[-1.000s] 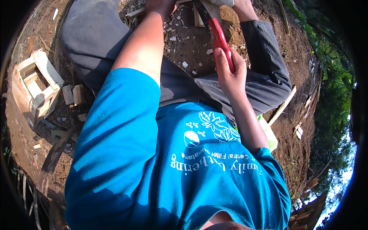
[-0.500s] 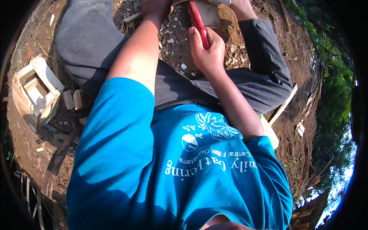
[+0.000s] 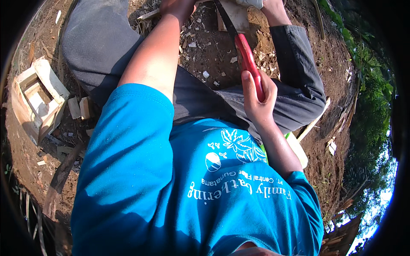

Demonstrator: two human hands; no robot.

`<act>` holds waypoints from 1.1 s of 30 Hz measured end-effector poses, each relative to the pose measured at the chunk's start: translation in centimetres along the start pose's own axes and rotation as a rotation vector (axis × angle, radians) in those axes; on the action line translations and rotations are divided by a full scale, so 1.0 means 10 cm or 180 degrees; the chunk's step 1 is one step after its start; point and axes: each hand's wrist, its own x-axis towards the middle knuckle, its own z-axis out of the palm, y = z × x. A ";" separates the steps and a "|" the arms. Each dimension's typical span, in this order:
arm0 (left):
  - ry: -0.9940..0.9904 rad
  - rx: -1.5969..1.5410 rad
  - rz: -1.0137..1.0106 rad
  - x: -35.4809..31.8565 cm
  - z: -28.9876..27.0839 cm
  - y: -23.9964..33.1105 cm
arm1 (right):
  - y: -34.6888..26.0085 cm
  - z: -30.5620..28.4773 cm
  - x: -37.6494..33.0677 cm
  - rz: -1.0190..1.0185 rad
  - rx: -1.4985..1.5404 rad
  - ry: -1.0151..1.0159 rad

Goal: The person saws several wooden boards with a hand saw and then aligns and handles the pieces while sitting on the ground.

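Your right grip (image 3: 259,96) is wrapped around the red handle of the saw (image 3: 248,55), whose dark toothed blade slants ahead and leftward from it. Your left grip (image 3: 176,7), farther ahead and left, is at a thin wood strip (image 3: 148,15); whether it is closed, I can't tell. A wood block (image 3: 236,18) lies ahead of your right grip, beside the blade.
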 end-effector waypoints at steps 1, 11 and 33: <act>0.0039 0.0006 0.0021 -0.05 0.00 0.02 | 0.07 0.15 0.18 -0.0022 -0.0029 0.0080; 0.0021 0.0288 -0.0198 0.17 0.08 -0.03 | 0.22 0.51 0.85 -0.0028 0.0054 0.0069; -0.0166 0.0225 -0.0163 0.38 0.39 -0.14 | 0.58 0.53 0.61 0.0085 0.0982 -0.0643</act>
